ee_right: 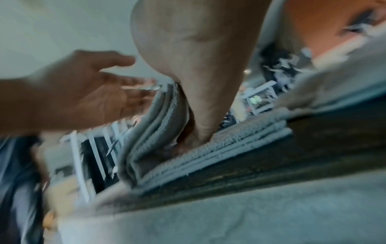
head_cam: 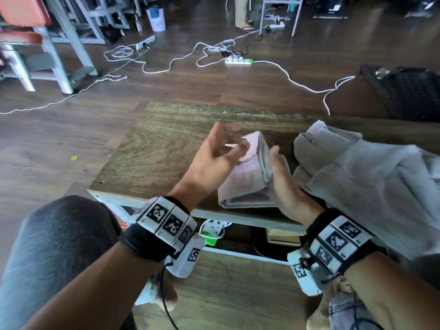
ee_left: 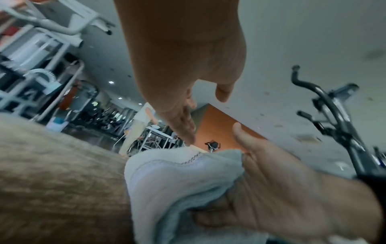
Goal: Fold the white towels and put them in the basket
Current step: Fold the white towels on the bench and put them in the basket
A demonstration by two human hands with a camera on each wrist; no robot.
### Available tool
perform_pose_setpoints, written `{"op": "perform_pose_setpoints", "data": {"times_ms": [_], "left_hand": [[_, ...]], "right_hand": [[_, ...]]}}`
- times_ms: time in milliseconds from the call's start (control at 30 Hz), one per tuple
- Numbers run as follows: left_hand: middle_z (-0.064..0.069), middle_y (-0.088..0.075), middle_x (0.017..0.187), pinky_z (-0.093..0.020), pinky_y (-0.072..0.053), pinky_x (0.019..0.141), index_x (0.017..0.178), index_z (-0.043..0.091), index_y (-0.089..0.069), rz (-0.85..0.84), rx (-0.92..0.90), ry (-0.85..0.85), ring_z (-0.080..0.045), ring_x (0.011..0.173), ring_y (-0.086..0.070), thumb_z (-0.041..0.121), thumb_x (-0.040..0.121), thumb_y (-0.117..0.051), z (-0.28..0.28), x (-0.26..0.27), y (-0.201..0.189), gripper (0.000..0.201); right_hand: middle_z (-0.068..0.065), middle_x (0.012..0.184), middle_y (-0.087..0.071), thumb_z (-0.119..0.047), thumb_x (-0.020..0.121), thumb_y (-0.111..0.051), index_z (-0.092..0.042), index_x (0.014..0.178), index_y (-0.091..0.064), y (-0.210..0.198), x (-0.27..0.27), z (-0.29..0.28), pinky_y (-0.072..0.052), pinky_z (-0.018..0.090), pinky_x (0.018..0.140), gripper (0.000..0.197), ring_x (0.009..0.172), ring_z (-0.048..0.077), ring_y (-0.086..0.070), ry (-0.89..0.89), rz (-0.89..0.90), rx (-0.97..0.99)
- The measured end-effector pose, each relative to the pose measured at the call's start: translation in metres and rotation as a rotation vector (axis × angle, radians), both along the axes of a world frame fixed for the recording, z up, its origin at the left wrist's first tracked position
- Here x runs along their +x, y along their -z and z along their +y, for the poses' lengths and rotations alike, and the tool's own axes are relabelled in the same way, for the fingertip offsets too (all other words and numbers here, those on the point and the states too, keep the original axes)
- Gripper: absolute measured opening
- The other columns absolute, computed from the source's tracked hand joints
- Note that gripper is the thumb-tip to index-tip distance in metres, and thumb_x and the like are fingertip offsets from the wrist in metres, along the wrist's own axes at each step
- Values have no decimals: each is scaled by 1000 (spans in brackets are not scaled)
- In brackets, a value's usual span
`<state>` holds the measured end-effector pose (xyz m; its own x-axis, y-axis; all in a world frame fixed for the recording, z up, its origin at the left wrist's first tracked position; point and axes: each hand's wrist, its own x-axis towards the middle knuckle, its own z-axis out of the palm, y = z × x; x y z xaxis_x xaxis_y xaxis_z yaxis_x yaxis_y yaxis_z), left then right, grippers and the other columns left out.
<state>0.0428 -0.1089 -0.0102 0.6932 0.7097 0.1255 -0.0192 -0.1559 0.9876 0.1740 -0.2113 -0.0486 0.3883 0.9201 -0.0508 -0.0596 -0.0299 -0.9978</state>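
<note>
A partly folded white towel (head_cam: pixel 245 179) lies on the wooden table (head_cam: pixel 154 151) near its front edge. Its left half stands raised. My right hand (head_cam: pixel 277 170) has straight fingers pushed down into the crease of the towel (ee_right: pixel 156 132), with the thumb (ee_left: pixel 238 132) free above the edge. My left hand (head_cam: pixel 228 139) hovers with loose, spread fingers just left of the raised half; I cannot tell whether it touches. A heap of unfolded white towels (head_cam: pixel 357 177) covers the table's right side. The dark mesh basket (head_cam: pixel 409 91) stands on the floor beyond the table's far right corner.
White cables and power strips (head_cam: pixel 238 60) trail across the wooden floor beyond the table. Metal frames (head_cam: pixel 59 55) stand at the back left and a person's legs (head_cam: pixel 241 13) at the back. My knee (head_cam: pixel 59 246) is at the lower left.
</note>
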Motion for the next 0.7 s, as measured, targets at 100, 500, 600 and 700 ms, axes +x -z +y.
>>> {"op": "perform_pose_setpoints", "data": {"times_ms": [100, 500, 600, 700], "left_hand": [[0, -58, 129, -43, -49, 97, 130, 22, -46, 358, 542, 60, -17, 117, -57, 32, 86, -67, -5, 7, 22, 49], [-8, 10, 163, -54, -8, 119, 153, 36, -7, 858, 846, 207, -27, 149, 14, 69, 79, -57, -26, 19, 77, 95], [-9, 3, 164, -55, -12, 118, 152, 37, -12, 813, 889, 188, -31, 150, 6, 69, 83, -49, -27, 25, 78, 85], [-10, 2, 164, -55, -10, 119, 152, 37, -15, 821, 898, 220, -32, 150, 5, 60, 90, -47, -29, 29, 78, 73]], "right_hand": [[16, 115, -73, -46, 99, -52, -10, 126, -61, 6, 22, -7, -59, 48, 89, 46, 108, 33, -70, 66, 231, -196], [4, 87, -65, -20, 87, -68, -8, 104, -61, 18, 43, -32, -60, 40, 76, 22, 80, 18, -65, 393, -247, -383], [-3, 94, -59, -21, 91, -63, -15, 111, -55, 18, 53, -37, -44, 22, 67, 22, 80, 7, -55, 443, -617, -403], [4, 109, -61, -13, 86, -61, -15, 112, -63, 22, 64, -39, -47, 27, 82, 26, 98, 17, -59, 403, -800, -424]]}}
